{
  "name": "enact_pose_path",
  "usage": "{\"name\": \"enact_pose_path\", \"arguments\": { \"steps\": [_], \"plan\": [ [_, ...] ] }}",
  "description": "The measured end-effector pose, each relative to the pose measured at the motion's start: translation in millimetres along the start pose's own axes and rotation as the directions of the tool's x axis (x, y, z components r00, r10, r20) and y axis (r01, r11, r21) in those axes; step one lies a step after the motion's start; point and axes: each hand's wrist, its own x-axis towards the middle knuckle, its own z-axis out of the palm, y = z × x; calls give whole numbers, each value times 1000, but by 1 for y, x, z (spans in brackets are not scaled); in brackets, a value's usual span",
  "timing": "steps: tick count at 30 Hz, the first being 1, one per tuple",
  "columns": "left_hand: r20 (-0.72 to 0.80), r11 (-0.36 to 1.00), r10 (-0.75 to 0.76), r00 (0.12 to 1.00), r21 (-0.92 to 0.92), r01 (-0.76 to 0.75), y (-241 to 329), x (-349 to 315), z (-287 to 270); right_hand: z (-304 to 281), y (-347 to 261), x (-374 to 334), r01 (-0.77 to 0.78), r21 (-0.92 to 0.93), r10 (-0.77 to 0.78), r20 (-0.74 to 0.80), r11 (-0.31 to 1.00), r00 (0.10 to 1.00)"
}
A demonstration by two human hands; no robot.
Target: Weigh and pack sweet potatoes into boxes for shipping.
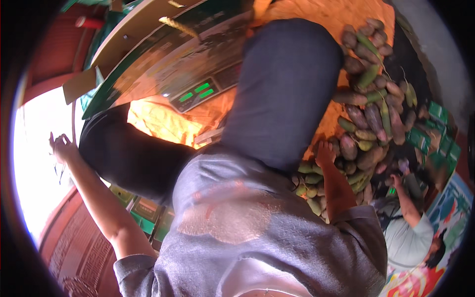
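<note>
On the right, my right hand reaches down to the near-left edge of a heap of reddish-brown tubers that look like sweet potatoes. Its fingers are spread and seem to hold nothing. Long green vegetables lie mixed among the tubers. My left hand is stretched far out to the left against bright glare, fingers apart and slightly bent. Thin dark strands show just below it; whether they touch the hand I cannot tell. A digital scale with lit green displays sits beyond my legs, partly covered by a carton.
A large open green-and-brown carton stands at the far left over an orange sheet. Small green boxes are stacked at right. Another person works at the lower right. More boxes lie beside my left arm.
</note>
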Motion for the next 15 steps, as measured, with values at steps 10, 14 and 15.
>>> {"name": "enact_pose_path", "arguments": {
  "steps": [10, 14, 15],
  "plan": [
    [266, -54, -893, 362, -863, 502, 180, -90, 56, -40, 27, 2, -52, -169, 81, 165, 984, 983],
    [240, -32, -906, 349, -860, 510, 188, -89, 47, -74, -11, 39, -40, 81, 42, -20, 996, 999],
    [255, -50, -909, 331, -853, 519, 201, -84, 57, -62, -9, 53, -63, 83, 65, -21, 995, 998]
  ]
}}
